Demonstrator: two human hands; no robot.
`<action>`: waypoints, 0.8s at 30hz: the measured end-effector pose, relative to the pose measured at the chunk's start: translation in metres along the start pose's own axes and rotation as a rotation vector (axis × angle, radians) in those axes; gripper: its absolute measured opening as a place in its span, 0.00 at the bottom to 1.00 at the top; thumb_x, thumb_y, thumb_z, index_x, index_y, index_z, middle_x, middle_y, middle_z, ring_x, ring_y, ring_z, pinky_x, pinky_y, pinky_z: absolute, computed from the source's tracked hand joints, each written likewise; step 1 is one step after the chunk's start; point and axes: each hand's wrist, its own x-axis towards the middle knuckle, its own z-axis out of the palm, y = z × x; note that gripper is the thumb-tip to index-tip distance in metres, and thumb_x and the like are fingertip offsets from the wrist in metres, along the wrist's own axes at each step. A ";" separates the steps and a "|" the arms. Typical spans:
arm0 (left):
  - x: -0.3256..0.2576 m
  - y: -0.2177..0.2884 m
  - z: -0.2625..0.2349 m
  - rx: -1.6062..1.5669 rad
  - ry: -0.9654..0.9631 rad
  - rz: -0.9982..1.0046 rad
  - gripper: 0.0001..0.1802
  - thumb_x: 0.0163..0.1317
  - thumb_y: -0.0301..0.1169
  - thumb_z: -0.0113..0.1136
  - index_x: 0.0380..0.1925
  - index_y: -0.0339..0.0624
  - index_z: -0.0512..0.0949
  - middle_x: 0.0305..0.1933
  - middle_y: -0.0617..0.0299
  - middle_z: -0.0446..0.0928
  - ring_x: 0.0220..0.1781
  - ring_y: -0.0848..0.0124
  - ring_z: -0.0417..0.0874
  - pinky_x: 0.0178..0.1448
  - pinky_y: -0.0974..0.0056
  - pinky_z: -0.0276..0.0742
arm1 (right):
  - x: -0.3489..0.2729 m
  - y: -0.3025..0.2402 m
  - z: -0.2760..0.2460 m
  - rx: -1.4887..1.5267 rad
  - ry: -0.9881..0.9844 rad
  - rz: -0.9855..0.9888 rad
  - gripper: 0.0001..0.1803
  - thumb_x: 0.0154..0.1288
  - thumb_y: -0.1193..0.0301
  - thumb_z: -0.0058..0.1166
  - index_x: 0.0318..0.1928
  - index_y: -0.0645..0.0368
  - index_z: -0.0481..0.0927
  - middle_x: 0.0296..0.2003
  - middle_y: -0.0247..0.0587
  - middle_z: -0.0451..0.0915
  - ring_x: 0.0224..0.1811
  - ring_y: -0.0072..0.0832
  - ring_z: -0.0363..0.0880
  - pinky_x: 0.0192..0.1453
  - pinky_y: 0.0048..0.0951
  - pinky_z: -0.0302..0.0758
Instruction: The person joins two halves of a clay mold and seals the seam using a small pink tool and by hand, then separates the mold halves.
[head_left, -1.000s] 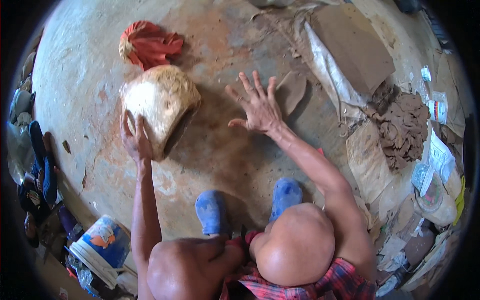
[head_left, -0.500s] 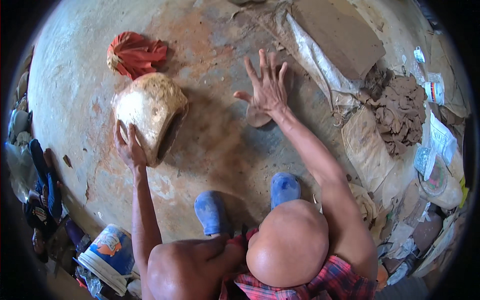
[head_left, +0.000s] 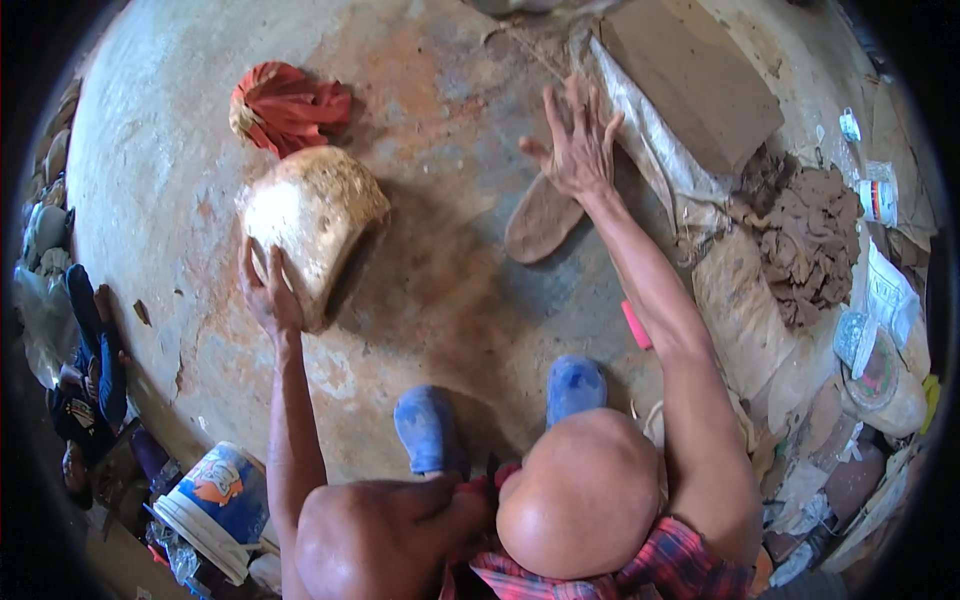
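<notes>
On the left, a pale tan, rough, rounded hollow form [head_left: 315, 215] rests on the floor, its dark opening turned to the right. My left hand [head_left: 270, 290] lies against its near lower side, fingers apart; the thumb cannot be made out. To the right, a long, flat, rounded piece of brown clay [head_left: 540, 225] lies on the floor. My right hand [head_left: 580, 150] is over its far end, open with fingers spread and slightly blurred. The palm covers that end, so I cannot tell how firmly it presses.
A crumpled red cloth [head_left: 295, 105] lies beyond the hollow form. At right are a large brown clay slab [head_left: 690, 85], whitish sheeting [head_left: 650, 125] and a heap of clay scraps [head_left: 810, 240]. A pink object [head_left: 636, 325] shows beside my right forearm. A blue-and-white bucket [head_left: 215, 510] stands lower left.
My right hand has moved forward and right; more of the clay piece shows, looking longer. The pink object has come into sight. My left hand stays against the hollow form; the whole view shifts slightly.
</notes>
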 end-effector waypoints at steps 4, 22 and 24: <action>0.011 -0.005 -0.010 0.013 0.029 0.008 0.31 0.74 0.43 0.65 0.72 0.40 0.75 0.73 0.47 0.77 0.74 0.57 0.76 0.78 0.56 0.66 | 0.023 -0.016 -0.012 0.154 0.059 0.044 0.58 0.63 0.16 0.22 0.86 0.28 0.36 0.87 0.47 0.37 0.86 0.66 0.40 0.72 0.96 0.33; 0.013 0.015 0.005 -0.001 0.001 -0.002 0.33 0.72 0.45 0.66 0.71 0.40 0.76 0.75 0.44 0.74 0.79 0.51 0.71 0.81 0.54 0.63 | 0.044 -0.016 0.013 0.072 0.107 0.005 0.55 0.66 0.18 0.21 0.86 0.30 0.45 0.87 0.45 0.36 0.87 0.63 0.32 0.74 0.93 0.29; 0.007 0.003 0.004 -0.030 0.000 -0.014 0.33 0.72 0.46 0.66 0.71 0.40 0.76 0.75 0.45 0.74 0.79 0.52 0.72 0.81 0.54 0.63 | 0.038 -0.027 0.007 -0.040 0.032 0.042 0.56 0.66 0.18 0.17 0.86 0.31 0.45 0.87 0.46 0.39 0.87 0.65 0.37 0.74 0.93 0.31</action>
